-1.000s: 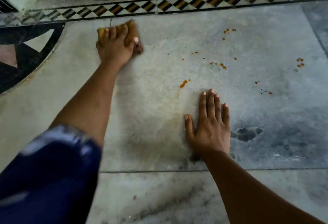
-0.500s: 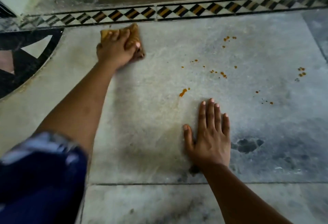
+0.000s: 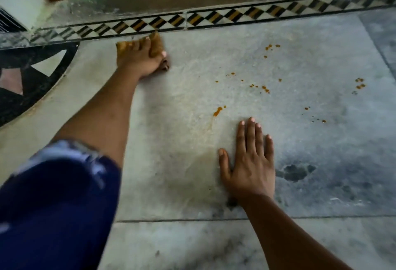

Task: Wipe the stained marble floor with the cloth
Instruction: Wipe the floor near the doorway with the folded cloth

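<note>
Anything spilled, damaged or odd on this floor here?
Orange-brown drops are spattered over the marble floor: the biggest smear just ahead of the right hand, smaller clusters farther right. The left hand holds the cloth by the patterned border, away from them. A dark blotch lies right of the right hand.

Pushed slightly forward under the left hand [image 3: 139, 62], cloth [image 3: 157, 43] corner now meeting patterned border [image 3: 214, 18]
</note>
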The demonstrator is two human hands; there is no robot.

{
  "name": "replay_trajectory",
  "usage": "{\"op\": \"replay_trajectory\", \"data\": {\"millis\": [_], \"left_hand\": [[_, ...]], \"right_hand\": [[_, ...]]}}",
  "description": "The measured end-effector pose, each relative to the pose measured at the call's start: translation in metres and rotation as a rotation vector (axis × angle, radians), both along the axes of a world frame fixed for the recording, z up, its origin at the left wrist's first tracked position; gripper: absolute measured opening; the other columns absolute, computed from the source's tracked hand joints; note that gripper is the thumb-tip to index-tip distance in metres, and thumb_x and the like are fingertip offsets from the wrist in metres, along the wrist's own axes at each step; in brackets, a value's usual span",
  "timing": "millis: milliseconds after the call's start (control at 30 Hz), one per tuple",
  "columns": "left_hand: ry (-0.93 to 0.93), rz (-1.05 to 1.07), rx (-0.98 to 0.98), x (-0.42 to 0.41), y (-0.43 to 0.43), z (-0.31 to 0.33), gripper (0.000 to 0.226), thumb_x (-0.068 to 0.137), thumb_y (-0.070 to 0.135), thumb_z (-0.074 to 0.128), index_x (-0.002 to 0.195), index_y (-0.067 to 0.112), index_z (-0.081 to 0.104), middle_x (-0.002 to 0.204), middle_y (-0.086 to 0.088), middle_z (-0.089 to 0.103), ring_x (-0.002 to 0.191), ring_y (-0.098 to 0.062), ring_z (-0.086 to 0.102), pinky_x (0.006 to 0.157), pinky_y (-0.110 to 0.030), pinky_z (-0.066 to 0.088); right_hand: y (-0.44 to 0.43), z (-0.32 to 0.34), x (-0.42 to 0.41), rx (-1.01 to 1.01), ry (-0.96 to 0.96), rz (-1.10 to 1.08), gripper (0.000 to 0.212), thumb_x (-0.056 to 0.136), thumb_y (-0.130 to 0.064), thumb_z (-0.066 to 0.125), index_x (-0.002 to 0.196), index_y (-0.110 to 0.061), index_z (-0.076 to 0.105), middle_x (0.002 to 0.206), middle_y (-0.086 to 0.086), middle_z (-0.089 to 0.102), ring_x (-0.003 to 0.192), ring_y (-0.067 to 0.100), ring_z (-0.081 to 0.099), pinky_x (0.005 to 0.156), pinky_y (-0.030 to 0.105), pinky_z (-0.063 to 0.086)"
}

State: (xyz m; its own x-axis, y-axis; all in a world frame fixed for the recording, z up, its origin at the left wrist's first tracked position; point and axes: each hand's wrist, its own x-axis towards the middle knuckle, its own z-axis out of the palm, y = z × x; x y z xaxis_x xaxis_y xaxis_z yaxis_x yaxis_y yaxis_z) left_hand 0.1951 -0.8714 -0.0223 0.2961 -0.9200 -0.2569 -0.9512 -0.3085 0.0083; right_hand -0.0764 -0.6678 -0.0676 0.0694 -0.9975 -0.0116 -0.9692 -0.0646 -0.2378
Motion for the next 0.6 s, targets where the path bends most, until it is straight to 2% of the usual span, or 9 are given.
{"op": "replay_trajectory", "data": {"millis": [100,200,333,400,467,533,600], "left_hand": [[0.028,-0.127,-0.012,-0.06,-0.013,-0.002,0.079,0.087,0.073,0.016,0.15,0.029,-0.002,0.159,-0.004,-0.003,0.146,-0.026,-0.002,0.117,-0.047,-0.003],[0.059,-0.324,0.002,-0.116,0.028,-0.005,0.071,0.09,0.069,0.017,0.149,0.036,-0.004,0.158,0.002,-0.012,0.146,-0.02,-0.007,0.115,-0.046,-0.003],[0.054,-0.538,-0.009,-0.082,0.072,-0.007,0.075,0.082,0.076,0.02,0.147,0.043,0.005,0.159,0.007,-0.006,0.146,-0.015,-0.003,0.115,-0.046,0.005],[0.022,-0.452,0.041,-0.049,0.058,-0.005,0.078,0.079,0.078,0.022,0.147,0.044,0.005,0.159,0.007,-0.004,0.146,-0.02,-0.001,0.115,-0.049,0.01],[0.055,-0.288,0.057,-0.042,0.033,-0.002,0.074,0.084,0.075,0.024,0.147,0.043,0.003,0.159,0.005,-0.005,0.146,-0.022,-0.003,0.116,-0.051,0.007],[0.068,-0.227,0.017,-0.069,0.016,-0.007,0.068,0.089,0.07,0.022,0.148,0.042,0.003,0.159,0.002,-0.004,0.146,-0.023,-0.004,0.117,-0.047,0.002],[0.074,-0.27,-0.004,-0.103,0.016,-0.009,0.062,0.092,0.065,0.019,0.148,0.042,0.003,0.16,0.002,-0.004,0.146,-0.023,-0.002,0.117,-0.045,0.001]], "right_hand": [[0.0,0.0,0.0,-0.002,0.0,0.006,0.076,0.087,-0.051,0.025,0.147,-0.005,0.02,0.154,0.016,0.018,0.143,0.028,0.016,0.115,0.042,0.004],[0.001,0.002,0.001,0.014,-0.003,0.014,0.076,0.087,-0.052,0.019,0.148,-0.006,0.012,0.156,0.015,0.011,0.145,0.026,0.009,0.115,0.042,0.001],[0.001,0.002,-0.001,0.021,-0.033,0.034,0.078,0.085,-0.053,0.013,0.149,-0.008,0.006,0.157,0.013,0.003,0.146,0.025,0.0,0.116,0.041,-0.005],[0.001,0.001,-0.001,0.011,-0.042,0.029,0.078,0.085,-0.053,0.013,0.149,-0.009,0.005,0.157,0.013,0.002,0.146,0.025,-0.001,0.116,0.04,-0.006],[0.001,0.0,-0.001,0.012,-0.032,0.029,0.078,0.085,-0.053,0.013,0.149,-0.009,0.004,0.157,0.013,0.002,0.146,0.024,-0.001,0.117,0.04,-0.006],[0.001,0.0,-0.002,0.02,-0.024,0.032,0.077,0.086,-0.052,0.014,0.149,-0.009,0.001,0.158,0.013,-0.001,0.145,0.024,-0.004,0.117,0.041,-0.006],[0.002,0.001,-0.002,0.036,-0.021,0.038,0.077,0.087,-0.052,0.015,0.149,-0.009,-0.001,0.158,0.013,-0.003,0.145,0.024,-0.005,0.117,0.041,-0.007]]}}
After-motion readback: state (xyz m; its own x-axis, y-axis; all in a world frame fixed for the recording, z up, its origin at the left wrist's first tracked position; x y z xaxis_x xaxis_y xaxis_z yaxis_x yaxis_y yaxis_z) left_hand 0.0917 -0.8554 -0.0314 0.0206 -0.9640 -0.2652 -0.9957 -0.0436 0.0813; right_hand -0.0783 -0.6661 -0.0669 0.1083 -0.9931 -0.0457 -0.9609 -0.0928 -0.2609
